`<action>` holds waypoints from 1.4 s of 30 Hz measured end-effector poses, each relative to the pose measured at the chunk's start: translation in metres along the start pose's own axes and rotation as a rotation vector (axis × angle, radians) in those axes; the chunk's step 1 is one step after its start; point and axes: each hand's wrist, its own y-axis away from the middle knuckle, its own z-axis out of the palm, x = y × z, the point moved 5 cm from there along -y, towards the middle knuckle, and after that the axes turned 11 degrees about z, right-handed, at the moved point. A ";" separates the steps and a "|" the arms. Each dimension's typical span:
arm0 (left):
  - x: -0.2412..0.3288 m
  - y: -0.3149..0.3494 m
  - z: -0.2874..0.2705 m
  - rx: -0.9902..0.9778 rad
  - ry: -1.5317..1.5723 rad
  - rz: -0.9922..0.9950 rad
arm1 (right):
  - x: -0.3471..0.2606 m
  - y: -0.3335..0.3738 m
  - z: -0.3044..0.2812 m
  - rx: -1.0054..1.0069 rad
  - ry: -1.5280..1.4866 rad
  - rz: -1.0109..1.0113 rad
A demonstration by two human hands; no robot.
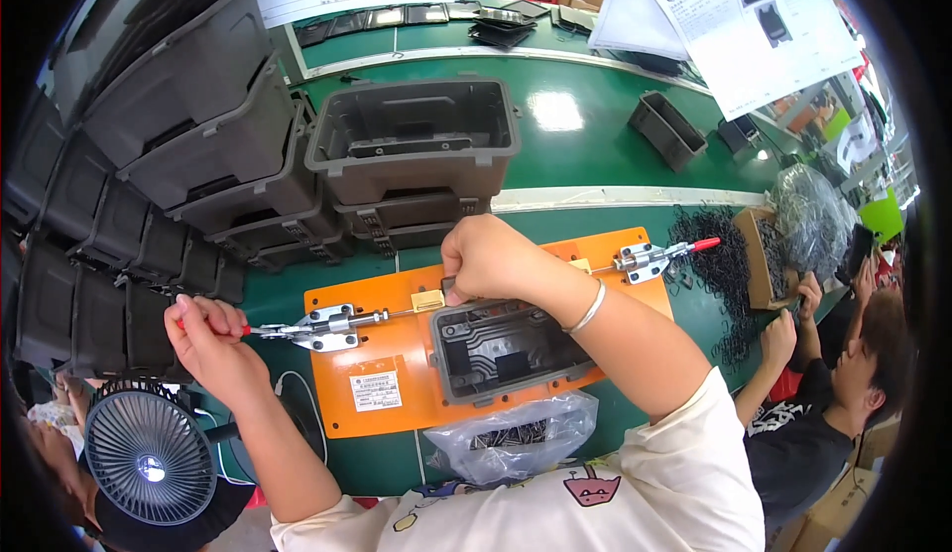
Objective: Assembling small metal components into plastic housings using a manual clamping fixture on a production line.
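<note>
My left hand (pixel 213 339) is closed on the red-tipped handle of the left toggle clamp (pixel 332 327), which is bolted to an orange fixture plate (pixel 347 284). A dark grey plastic box (pixel 511 349) lies in the plate with its open, ribbed inside facing up. Over the box's far left corner, beside a small yellow block (pixel 428 301), my right hand (pixel 496 259) is closed. Its fingertips are at a small dark piece, mostly hidden by the fingers. A second toggle clamp (pixel 645 261) with a red handle tip sits at the plate's right end.
Stacked grey bins (pixel 412 165) stand behind and to the left. To the right are a pile of black wire clips (pixel 729 284) and a cardboard box (pixel 764 254). A bag of metal pins (pixel 511 438) lies in front, a fan (pixel 149 453) at lower left. A co-worker (pixel 823 393) sits right.
</note>
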 end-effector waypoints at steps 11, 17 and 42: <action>0.003 0.045 0.060 -0.612 -0.683 0.397 | 0.003 -0.001 0.000 0.061 -0.014 0.050; -0.009 0.082 0.086 -0.974 -0.762 0.475 | 0.009 0.003 0.001 0.061 -0.047 0.028; -0.053 0.194 0.213 -1.622 -0.746 0.332 | 0.350 0.135 -0.095 0.859 -2.124 -0.100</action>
